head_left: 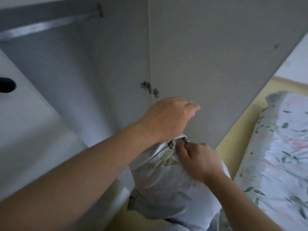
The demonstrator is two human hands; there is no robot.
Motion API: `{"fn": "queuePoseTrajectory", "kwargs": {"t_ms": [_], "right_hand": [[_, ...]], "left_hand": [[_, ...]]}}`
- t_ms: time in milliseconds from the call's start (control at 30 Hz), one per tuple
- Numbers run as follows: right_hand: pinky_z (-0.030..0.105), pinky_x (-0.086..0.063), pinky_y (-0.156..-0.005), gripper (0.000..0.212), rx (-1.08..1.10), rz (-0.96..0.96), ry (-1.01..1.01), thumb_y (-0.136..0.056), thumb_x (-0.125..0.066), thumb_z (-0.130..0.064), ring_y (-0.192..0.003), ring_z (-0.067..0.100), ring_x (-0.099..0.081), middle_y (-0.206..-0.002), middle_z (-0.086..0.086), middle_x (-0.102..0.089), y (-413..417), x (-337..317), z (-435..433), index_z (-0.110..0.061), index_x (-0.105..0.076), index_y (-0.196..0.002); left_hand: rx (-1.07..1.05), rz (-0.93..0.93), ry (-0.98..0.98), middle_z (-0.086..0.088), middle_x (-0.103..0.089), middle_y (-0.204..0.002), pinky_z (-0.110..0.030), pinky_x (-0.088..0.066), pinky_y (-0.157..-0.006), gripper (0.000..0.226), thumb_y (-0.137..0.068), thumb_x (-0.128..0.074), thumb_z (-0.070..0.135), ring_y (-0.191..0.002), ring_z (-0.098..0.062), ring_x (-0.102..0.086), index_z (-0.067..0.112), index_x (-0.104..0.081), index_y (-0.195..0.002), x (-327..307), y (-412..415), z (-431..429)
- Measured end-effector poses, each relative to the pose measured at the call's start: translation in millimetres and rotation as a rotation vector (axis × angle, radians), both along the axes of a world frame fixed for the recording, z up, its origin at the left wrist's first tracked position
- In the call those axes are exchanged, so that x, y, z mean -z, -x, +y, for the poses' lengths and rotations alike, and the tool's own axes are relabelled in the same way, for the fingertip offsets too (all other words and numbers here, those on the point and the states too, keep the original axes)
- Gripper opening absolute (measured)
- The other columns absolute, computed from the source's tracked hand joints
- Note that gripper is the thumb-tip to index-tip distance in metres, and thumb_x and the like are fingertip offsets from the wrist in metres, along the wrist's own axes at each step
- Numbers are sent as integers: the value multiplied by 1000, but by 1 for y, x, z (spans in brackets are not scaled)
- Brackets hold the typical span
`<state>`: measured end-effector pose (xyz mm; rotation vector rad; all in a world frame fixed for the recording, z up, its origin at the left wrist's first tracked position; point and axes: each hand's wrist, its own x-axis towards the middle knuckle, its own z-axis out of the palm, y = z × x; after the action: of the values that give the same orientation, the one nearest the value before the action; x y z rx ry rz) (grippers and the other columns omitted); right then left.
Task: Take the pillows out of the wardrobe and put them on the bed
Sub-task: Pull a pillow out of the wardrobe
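One pillow (173,185) hangs beside the wardrobe door (216,64), its top corner pinched by the right hand (198,161); the left hand (166,119) hovers loosely curled, empty. Best support it underneath before swinging toward the bed (236,130).

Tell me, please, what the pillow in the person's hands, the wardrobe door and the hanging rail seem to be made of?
The pillow looks like soft woven fabric, matte, white with a leaf print: it creases and bunches where the right hand pinches it. The wardrobe door seems a smooth, matte grey laminated board, flat and grainless. The hanging rail looks metal, going by its bright streak of shine, though blur leaves that open.
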<state>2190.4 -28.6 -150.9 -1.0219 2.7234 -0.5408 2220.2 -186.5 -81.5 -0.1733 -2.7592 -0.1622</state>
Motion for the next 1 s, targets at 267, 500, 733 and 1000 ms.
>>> {"fn": "queuePoseTrajectory", "kwargs": {"t_ms": [267, 500, 733, 1000], "right_hand": [[38, -52, -60, 59, 312, 68, 42, -99, -26, -57, -72, 33, -66, -70, 7, -69, 22, -3, 111, -22, -41, -54], [38, -50, -64, 56, 420, 148, 39, -99, -27, -56, -82, 34, -67, -77, 8, -71, 31, -14, 168, -21, -58, -69], [41, -54, -64, 59, 448, 145, 65, -97, -25, -60, -74, 33, -66, -66, 5, -66, 35, -15, 189, -27, -40, -50], [34, -44, -52, 56, 82, 199, 67, -97, -26, -58, -59, 25, -60, -48, -5, -44, 40, -22, 151, -21, -42, -59]], "left_hand": [[428, 94, 660, -16, -57, -144, -48, -31, -119, 56, -91, -20, 8, -140, -33, -47, 5, -67, -122, -2, 134, 103], [77, -215, 1102, -22, -65, -129, -58, -7, -123, 41, -96, -38, 17, -132, -40, -46, 9, -68, -123, -14, 170, 147], [177, -181, 877, -3, -72, -96, -35, -36, -78, 25, -86, -48, 6, -95, -25, -63, 14, -70, -92, -26, 136, 173], [-83, -553, 774, -3, -53, -76, -34, -39, -64, 29, -88, -48, -6, -75, -27, -56, 13, -44, -66, -23, 47, 135]]}}
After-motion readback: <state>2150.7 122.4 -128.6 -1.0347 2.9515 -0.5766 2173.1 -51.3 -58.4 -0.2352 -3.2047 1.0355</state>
